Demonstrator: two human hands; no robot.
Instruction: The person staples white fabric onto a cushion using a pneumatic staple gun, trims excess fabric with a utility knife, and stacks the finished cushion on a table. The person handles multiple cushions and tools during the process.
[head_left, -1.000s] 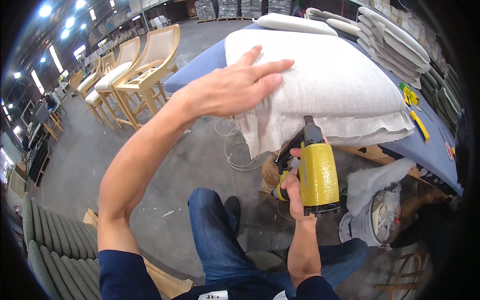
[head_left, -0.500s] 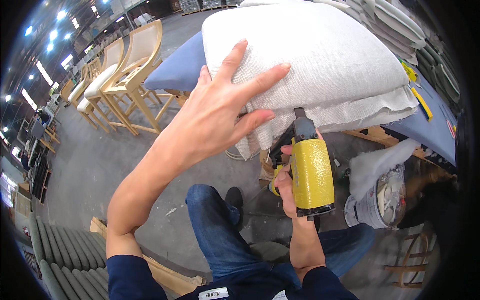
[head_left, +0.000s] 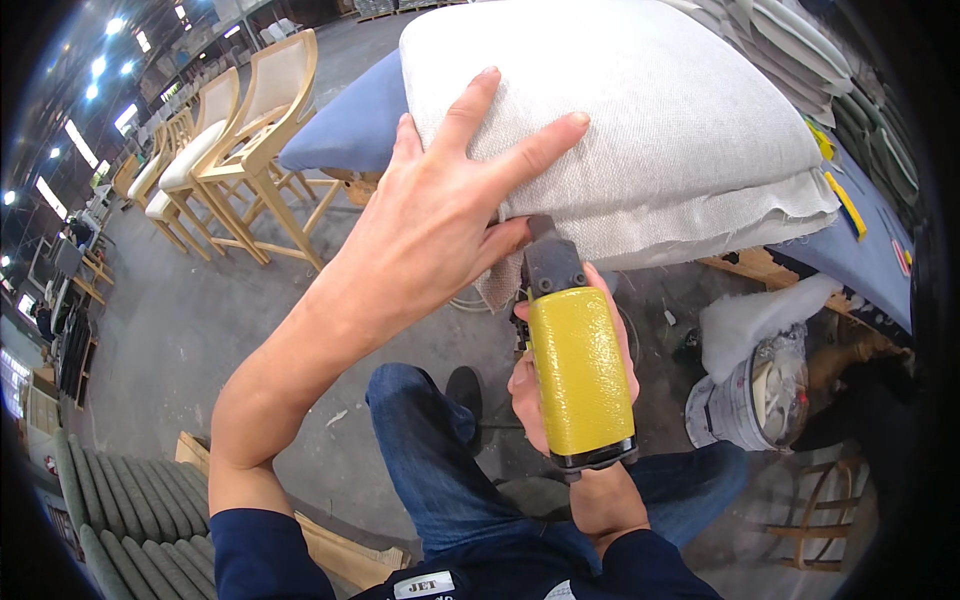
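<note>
A padded seat cushion [head_left: 640, 110] in off-white woven fabric lies on a blue-covered work table [head_left: 345, 125], its near edge hanging toward me. My left hand [head_left: 445, 190] rests on the cushion's near left corner, fingers spread and thumb at the edge. My right hand [head_left: 535, 400] is wrapped round a yellow and black pneumatic staple gun [head_left: 582, 370]. Its dark nose meets the cushion's lower edge right beside my left thumb. The grip and trigger are mostly hidden behind the gun's body. Loose fabric with a frayed edge [head_left: 790, 222] sticks out under the cushion on the right.
Wooden chairs [head_left: 270, 120] stand on the floor at the left. Stacked grey covers [head_left: 790, 50] lie at the back right, near a yellow-handled tool [head_left: 846, 207]. A white bucket [head_left: 722, 405] with scraps and wadding stands below the table. Green ribbed padded pieces [head_left: 130, 490] are at lower left.
The staple gun in my right hand has moved left along the cushion's edge, up to my left thumb. My left hand stays spread on the fabric, nearly in place.
</note>
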